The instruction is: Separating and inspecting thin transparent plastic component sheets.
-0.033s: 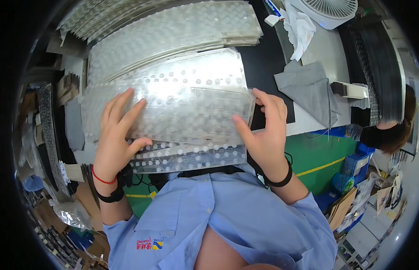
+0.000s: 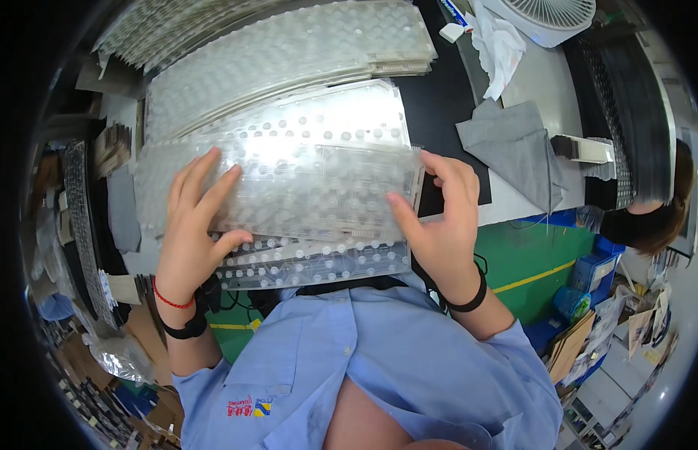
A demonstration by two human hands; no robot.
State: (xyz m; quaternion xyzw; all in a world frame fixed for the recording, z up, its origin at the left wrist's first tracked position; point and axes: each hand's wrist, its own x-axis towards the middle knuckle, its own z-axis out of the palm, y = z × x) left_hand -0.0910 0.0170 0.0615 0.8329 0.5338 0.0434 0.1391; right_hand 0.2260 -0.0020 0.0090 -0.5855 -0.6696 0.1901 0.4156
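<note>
At the worktop's (image 2: pixel 547 86) near edge, the left hand (image 2: pixel 185 236) and right hand (image 2: pixel 450 217), both spread, touch translucent sheets (image 2: pixel 311 187); light, even pressure should keep edges aligned.

Lighting: bright, whitish, diffuse, seemingly from above; shadows soft. Glare: one white patch burns across the clear plastic sheets (image 2: pixel 311 184), washing out surface detail. Focus: centre fairly crisp, rim softer. Distortion: fisheye; the dark panel (image 2: pixel 652 124) at right bows; corners fall to black.
</note>
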